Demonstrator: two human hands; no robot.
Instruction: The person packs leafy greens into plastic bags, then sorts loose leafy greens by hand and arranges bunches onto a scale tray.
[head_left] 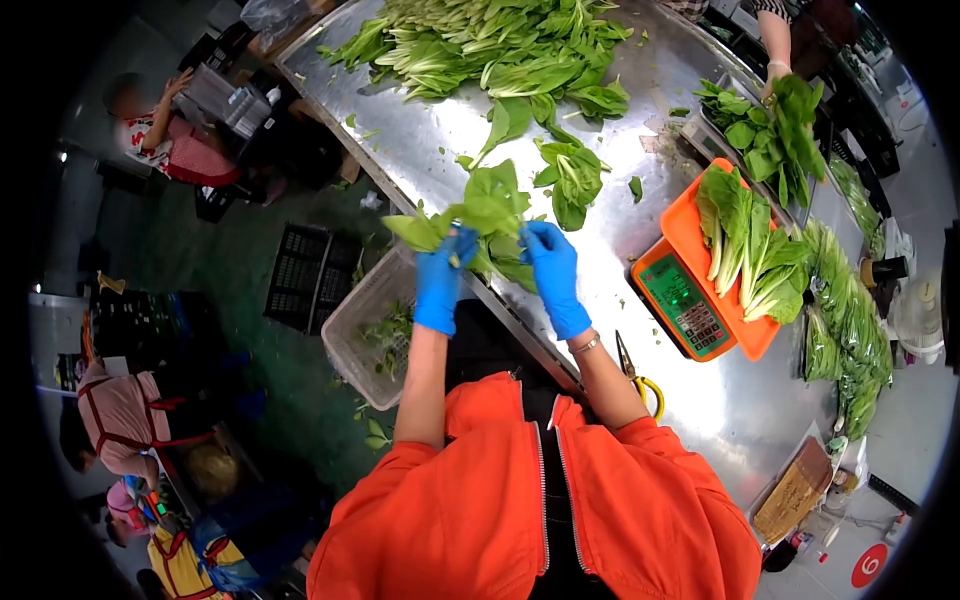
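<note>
Okay, head view — looks like picking over the leafy greens (490, 203); next move calls for a light, steady pinch. Left hand (440, 285): fingers closed on them. Right hand (552, 278): fingers curled at their edge, can't tell if gripping. Greens sit between and just beyond the fingers — bin (347, 345) lower, left.

Black crate (295, 275) (gridded) on green floor (240, 250); round red sign (869, 566).

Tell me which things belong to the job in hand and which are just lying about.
Likely in the job:
leafy greens between left hand and right hand
pile of greens
orange digital scale, loaded
pale plastic bin nearby

Seemingly lying about:
yellow-handled scissors, untouched
black plastic crate, set apart
</note>
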